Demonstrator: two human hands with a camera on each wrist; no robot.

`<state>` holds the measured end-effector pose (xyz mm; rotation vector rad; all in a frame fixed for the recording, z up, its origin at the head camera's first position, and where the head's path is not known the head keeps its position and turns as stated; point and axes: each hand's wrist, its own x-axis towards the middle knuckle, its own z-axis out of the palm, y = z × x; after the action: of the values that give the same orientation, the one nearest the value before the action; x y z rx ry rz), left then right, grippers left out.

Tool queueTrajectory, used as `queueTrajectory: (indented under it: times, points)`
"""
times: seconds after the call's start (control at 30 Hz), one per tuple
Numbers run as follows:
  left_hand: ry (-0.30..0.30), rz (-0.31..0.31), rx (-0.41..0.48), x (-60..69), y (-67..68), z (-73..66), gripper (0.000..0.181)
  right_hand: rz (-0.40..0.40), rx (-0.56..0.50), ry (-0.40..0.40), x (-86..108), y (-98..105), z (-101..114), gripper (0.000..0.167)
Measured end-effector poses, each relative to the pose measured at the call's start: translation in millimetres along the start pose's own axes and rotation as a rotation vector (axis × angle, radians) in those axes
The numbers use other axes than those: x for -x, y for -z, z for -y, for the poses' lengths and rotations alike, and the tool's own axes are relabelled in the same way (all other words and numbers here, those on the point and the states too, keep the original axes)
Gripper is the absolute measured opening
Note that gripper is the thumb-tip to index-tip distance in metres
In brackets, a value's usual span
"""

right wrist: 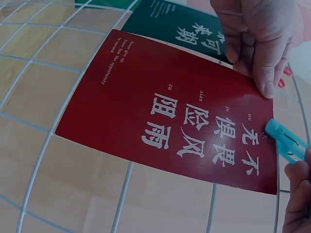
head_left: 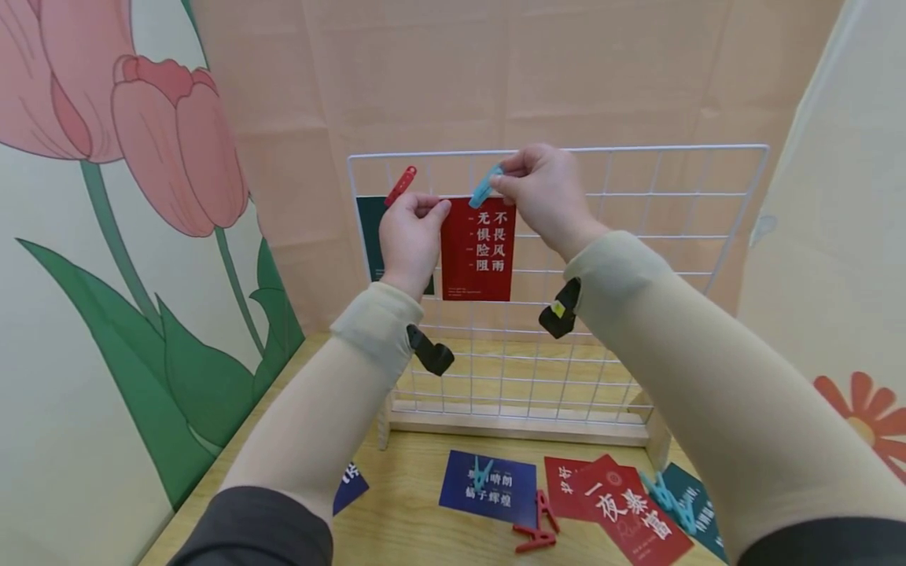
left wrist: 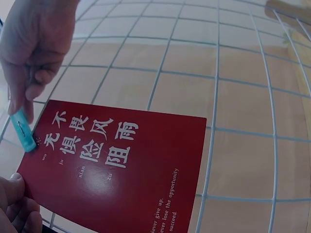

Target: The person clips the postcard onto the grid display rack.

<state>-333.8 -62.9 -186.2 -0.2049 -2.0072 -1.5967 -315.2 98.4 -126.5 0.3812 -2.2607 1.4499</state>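
Note:
A red card [head_left: 467, 259] with white characters lies against the white wire grid rack [head_left: 602, 194]. At the card's upper left corner, my left hand [head_left: 412, 240] pinches it between thumb and fingers. My right hand [head_left: 552, 192] pinches a light blue clothespin [head_left: 485, 186] whose tip is at the card's top edge. In the right wrist view that blue clothespin [right wrist: 286, 138] reaches over the card's edge. Left of it, a dark green card [head_left: 371, 228] hangs from the grid under a red clothespin [head_left: 401, 185], partly hidden by my left hand.
On the wooden table [head_left: 403, 479] below lie a blue card [head_left: 460, 499] with a teal clothespin [head_left: 483, 473] on it, red clothespins [head_left: 535, 538], overlapping red cards [head_left: 637, 519], and a green card [head_left: 701, 503] beside more blue clothespins [head_left: 668, 503]. Another blue card [head_left: 348, 489] shows by my left forearm.

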Motion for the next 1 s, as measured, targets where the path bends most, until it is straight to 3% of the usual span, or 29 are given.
queueTrajectory:
  times: [0.2, 0.6, 0.8, 1.0]
  points:
    - [-0.001, 0.001, -0.010, -0.8, 1.6, 0.8, 0.024, 0.041, 0.028, -0.007, 0.2, -3.8, 2.3, 0.031]
    - [-0.026, -0.007, 0.015, 2.1, 6.0, 4.1, 0.024, 0.066, 0.182, -0.036, 3.9, -6.6, 9.5, 0.045]
    - [-0.023, -0.019, 0.013, 4.6, 7.7, 5.9, 0.026, 0.072, 0.154, -0.049, 7.0, -7.4, 9.2, 0.049]
    - [-0.057, -0.014, 0.052, 9.1, 10.7, 11.4, 0.026, 0.035, 0.132, -0.013, 11.8, -5.9, 3.9, 0.050]
